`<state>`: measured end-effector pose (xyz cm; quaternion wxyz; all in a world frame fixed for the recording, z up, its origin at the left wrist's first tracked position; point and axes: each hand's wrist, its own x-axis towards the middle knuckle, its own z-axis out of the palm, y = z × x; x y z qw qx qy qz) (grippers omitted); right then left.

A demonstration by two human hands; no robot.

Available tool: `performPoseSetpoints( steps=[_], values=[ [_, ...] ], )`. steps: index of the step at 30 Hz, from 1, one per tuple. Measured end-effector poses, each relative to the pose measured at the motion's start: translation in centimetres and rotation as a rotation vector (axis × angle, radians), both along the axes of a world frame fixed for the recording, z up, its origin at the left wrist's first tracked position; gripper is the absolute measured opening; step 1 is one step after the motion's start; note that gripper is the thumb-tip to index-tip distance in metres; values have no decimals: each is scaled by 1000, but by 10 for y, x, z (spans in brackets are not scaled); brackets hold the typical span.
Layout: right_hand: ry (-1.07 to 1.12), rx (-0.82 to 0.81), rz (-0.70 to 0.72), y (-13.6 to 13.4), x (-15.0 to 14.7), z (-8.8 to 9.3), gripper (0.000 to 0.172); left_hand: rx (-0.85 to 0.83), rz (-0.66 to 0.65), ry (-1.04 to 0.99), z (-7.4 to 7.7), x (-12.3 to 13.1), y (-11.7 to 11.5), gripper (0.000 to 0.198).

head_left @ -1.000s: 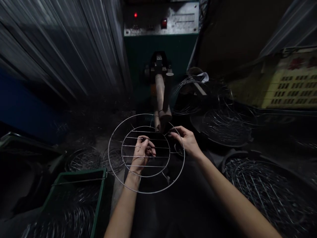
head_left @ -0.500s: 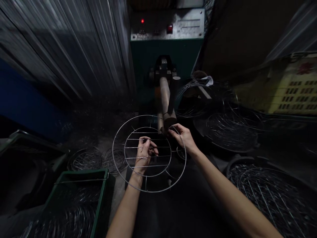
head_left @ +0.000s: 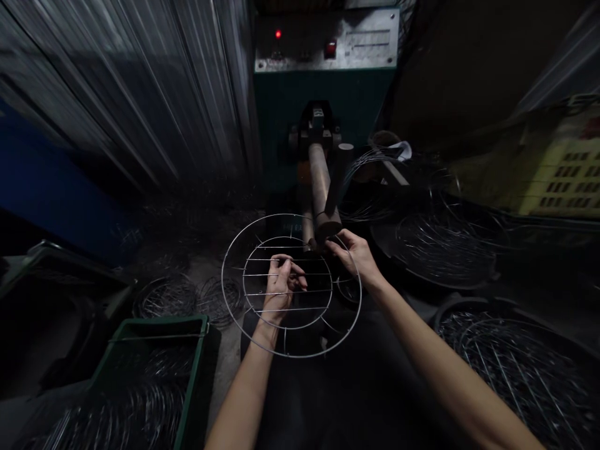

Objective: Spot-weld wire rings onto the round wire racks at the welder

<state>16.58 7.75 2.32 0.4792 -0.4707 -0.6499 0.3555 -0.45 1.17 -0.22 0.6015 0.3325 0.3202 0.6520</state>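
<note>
While the round wire rack (head_left: 222, 294) is held flat at lower centre of the frame, its parallel cross wires run left to right. The left hand (head_left: 281, 290) is clenched on a cross wire mid-rack. The right hand (head_left: 352, 257) grips the rack's upper right part, just below the tip of the machine's tan arm (head_left: 320, 187). Compared with the earlier view, rack, hands and arm keep their relation; the whole scene sits slightly further right. Control panel (head_left: 327, 39) stands top centre. Coiled wire (head_left: 445, 250) lies right, stacked racks (head_left: 510, 381) lower right, and a green crate (head_left: 154, 328) lower left.
</note>
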Motion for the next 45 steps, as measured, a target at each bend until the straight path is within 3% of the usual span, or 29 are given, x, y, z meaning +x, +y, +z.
performPoseSetpoints(
  steps=[7, 14, 16, 22, 26, 38, 45],
  values=[
    [20, -60, -17, 0, 4, -1, 26, -12, -56, -1, 6, -7, -2, 27],
    [-17, -158, 142, -68, 43, 10, 39, -15, -85, -30, 12, -7, -8, 23],
    [-30, -151, 83, -77, 40, 6, 31, -2, -43, -28, 11, -4, -11, 24],
    [82, -49, -126, -44, 8, 0, 27, 27, 168, -47, 11, 9, -17, 26],
    [-21, 39, -168, -27, 1, 5, 26, 28, 256, -39, 11, 14, -13, 25],
    [-72, 88, -126, -8, -6, 4, 21, 64, 303, -32, 10, 11, -2, 20],
    [-26, 38, -117, -1, -4, 2, 21, 123, 291, 1, 8, 9, -1, 27]
  ],
)
